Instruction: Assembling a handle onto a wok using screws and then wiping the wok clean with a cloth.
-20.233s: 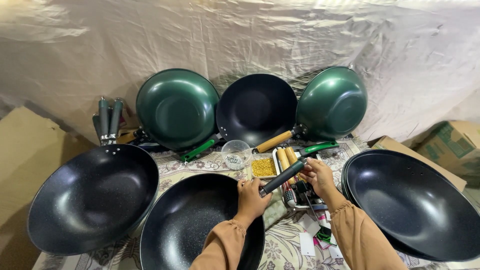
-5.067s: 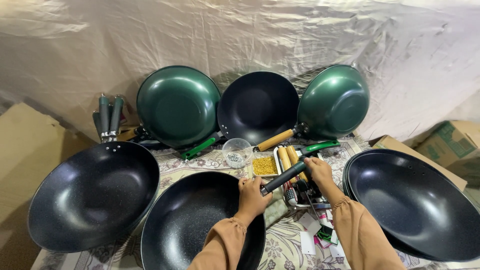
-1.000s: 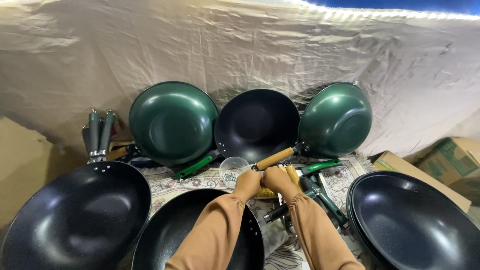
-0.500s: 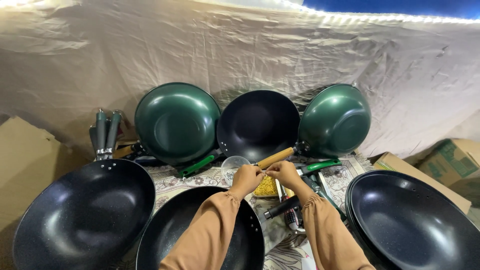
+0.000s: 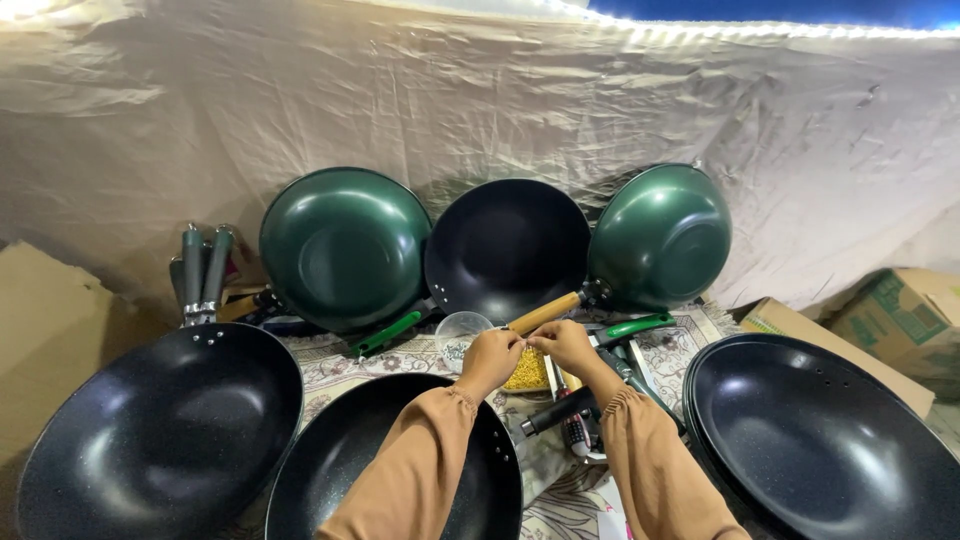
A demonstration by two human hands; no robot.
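Note:
My left hand [image 5: 489,360] and my right hand [image 5: 566,346] meet fingertip to fingertip just above a small tray of yellow bits [image 5: 527,373]. Both hands are pinched closed; whether anything tiny sits between the fingers cannot be made out. A dark pan handle [image 5: 556,411] lies loose on the patterned cloth [image 5: 330,367] under my right wrist. A clear round bowl [image 5: 460,331] stands just left of my left hand. A black wok [image 5: 340,470] sits below my left forearm.
Against the beige backdrop lean a green wok [image 5: 345,247], a black wok with a wooden handle [image 5: 507,248] and another green wok [image 5: 660,235]. Large black woks lie at left [image 5: 160,430] and right [image 5: 820,440]. Grey handles [image 5: 203,270] stand at the left, cardboard boxes [image 5: 900,315] at the right.
My right hand has let go of the dark handle, which now lies on the cloth. Both hands have come together over the yellow tray, and the view has tilted upward.

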